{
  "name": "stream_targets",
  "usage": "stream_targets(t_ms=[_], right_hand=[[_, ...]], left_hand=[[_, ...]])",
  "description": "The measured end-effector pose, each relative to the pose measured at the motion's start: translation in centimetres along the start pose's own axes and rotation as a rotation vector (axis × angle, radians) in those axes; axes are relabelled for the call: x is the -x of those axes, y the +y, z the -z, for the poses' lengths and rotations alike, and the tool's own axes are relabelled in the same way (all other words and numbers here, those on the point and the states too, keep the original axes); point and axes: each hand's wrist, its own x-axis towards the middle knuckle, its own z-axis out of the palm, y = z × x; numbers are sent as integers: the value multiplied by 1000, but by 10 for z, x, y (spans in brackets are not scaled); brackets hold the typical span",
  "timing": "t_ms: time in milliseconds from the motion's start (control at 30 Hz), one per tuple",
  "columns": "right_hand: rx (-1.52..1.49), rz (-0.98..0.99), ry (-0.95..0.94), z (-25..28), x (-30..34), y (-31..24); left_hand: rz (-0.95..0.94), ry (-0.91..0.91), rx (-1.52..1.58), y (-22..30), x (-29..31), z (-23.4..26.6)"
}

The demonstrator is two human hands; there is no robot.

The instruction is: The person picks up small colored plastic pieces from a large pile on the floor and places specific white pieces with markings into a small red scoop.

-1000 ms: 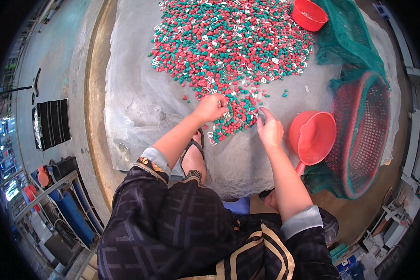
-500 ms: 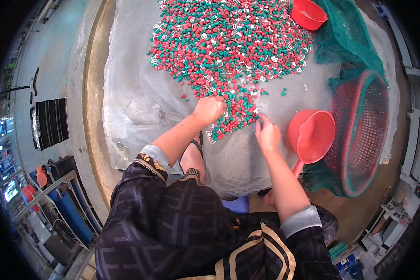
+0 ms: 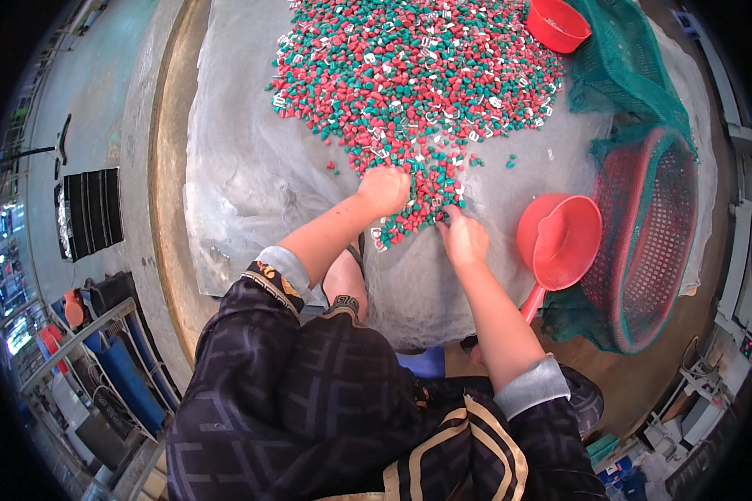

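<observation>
A broad heap of small red and green tumbling-media-like cones, mixed with white frame-shaped plastic pieces, lies on a pale plastic sheet. A narrow tongue of the same pieces runs from the heap toward me. My left hand is closed at the left side of this tongue, its fingers curled under so that what they hold is hidden. At the tongue's right edge is my right hand, thumb and forefinger drawn together against the pieces. Anything between those fingertips is too small to make out.
A red long-handled scoop lies to my right, beside a red perforated basket lined with green netting. A red bowl stands at the heap's far right. A concrete ledge borders the sheet on the left.
My right hand has moved left and slightly toward the far side, closer to the tongue of pieces. My left hand has shifted slightly right and away from me.
</observation>
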Motion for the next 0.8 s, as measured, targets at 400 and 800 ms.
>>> stream_targets(t_ms=[400, 800], right_hand=[[-541, -13, -37, -32, -24, 31], [-1642, -8, -414, 4, 1, 14]], left_hand=[[185, -326, 1737, -42, 30, 31], [167, 141, 287, -10, 63, -2]])
